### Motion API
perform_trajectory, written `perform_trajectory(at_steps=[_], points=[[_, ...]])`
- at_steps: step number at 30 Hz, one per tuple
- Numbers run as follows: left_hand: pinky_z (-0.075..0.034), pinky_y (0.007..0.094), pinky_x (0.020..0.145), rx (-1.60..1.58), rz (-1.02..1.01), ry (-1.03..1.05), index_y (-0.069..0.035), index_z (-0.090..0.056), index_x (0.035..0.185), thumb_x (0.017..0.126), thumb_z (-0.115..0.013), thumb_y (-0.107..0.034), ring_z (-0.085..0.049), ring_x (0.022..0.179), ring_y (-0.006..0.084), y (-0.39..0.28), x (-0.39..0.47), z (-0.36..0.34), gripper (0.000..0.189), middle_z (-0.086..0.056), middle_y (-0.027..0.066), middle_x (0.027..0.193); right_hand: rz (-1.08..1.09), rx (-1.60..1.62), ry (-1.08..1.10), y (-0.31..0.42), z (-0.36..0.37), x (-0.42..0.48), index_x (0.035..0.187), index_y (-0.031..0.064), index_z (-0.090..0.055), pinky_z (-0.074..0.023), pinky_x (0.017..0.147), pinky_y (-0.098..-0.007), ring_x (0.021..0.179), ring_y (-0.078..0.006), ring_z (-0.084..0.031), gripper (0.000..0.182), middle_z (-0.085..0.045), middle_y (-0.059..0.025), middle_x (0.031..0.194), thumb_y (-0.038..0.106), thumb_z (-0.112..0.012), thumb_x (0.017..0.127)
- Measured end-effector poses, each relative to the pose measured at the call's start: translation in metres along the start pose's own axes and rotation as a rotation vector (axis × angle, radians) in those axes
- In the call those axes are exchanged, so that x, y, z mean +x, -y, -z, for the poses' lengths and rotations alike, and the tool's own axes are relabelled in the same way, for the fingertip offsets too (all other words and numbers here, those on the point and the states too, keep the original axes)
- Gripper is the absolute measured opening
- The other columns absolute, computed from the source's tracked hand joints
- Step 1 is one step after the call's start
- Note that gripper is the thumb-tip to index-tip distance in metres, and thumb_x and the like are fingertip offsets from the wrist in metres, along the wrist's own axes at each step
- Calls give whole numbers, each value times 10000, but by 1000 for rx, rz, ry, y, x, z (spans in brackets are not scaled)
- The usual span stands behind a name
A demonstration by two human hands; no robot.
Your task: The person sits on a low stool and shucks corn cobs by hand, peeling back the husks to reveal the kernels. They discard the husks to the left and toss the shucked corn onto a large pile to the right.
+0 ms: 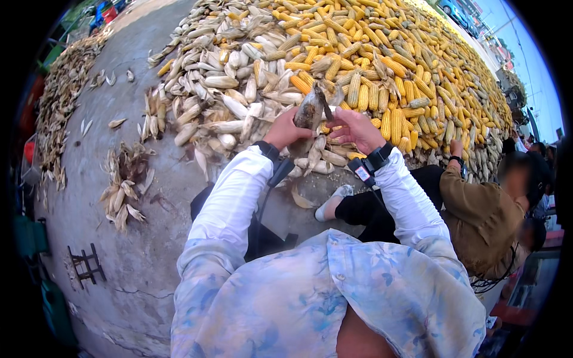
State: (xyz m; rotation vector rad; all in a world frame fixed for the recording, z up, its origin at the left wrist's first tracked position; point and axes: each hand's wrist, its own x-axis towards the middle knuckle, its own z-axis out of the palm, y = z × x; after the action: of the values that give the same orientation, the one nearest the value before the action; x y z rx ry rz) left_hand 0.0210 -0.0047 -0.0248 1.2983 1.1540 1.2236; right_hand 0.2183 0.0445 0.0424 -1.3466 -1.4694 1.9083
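Note:
My left hand point(286, 129) grips an ear of corn in a pale husk with dark, mouldy-looking patches point(308, 112), its tip pointing away from me. My right hand point(357, 130) is beside the ear, thumb and fingers pinching the lower end of a dark narrow strip point(326, 105), which looks like husk and runs up to the ear's tip. Beyond both hands, unhusked ears in dry pale husks point(224, 83) lie heaped on the left. Bare yellow corn cobs point(394, 67) make up the larger pile on the right.
Loose husks point(121, 197) lie on the concrete floor point(134, 264) to my left, near a small stool frame point(86, 266). A long heap of husks point(67, 103) runs along the far left. A person in a brown top point(479, 215) sits close on my right, one hand point(456, 147) at the pile.

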Motion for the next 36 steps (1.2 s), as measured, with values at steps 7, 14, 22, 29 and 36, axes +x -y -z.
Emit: perform_trajectory(at_steps=[7, 14, 22, 29, 36], points=[[-425, 278, 788, 16, 111, 101, -8, -532, 1039, 586, -736, -80, -558, 844, 145, -3, -3, 0, 502, -607, 68, 932, 482, -393, -80, 23, -20, 14, 1129, 27, -521, -429, 645, -207, 813, -82, -529, 387, -578, -21, 962, 216, -590, 799], [-430, 284, 775, 52, 138, 77, -7, -540, 1014, 546, -761, -125, -569, 827, 166, 4, -3, -2, 531, -612, 73, 897, 489, -358, -151, 13, -20, 35, 991, 34, -602, -455, 615, -222, 748, -75, -552, 256, -601, -4, 867, 182, -595, 783], [-447, 273, 738, 264, 89, 9, -7, -531, 1038, 589, -731, -80, -572, 791, 144, 26, 7, -5, 496, -616, 66, 893, 496, 58, -193, -8, -13, 52, 972, -13, -589, -494, 648, -246, 716, -128, -607, 194, -621, -49, 859, 83, -559, 806], [-432, 270, 780, 144, 20, -8, -10, -480, 1115, 582, -722, -27, -548, 868, 145, 28, 8, -10, 585, -589, 65, 978, 387, 363, -158, -15, -11, 60, 1012, -3, -532, -463, 791, -323, 872, -174, -578, 209, -595, -80, 952, 120, -467, 855], [-423, 278, 807, -19, 3, 26, -9, -464, 1134, 597, -703, 12, -546, 894, 153, 21, 6, -9, 588, -584, 69, 995, 346, 526, 42, -22, -4, 68, 963, 20, -526, -465, 744, -319, 831, -166, -566, 197, -587, -67, 913, 173, -424, 893]])
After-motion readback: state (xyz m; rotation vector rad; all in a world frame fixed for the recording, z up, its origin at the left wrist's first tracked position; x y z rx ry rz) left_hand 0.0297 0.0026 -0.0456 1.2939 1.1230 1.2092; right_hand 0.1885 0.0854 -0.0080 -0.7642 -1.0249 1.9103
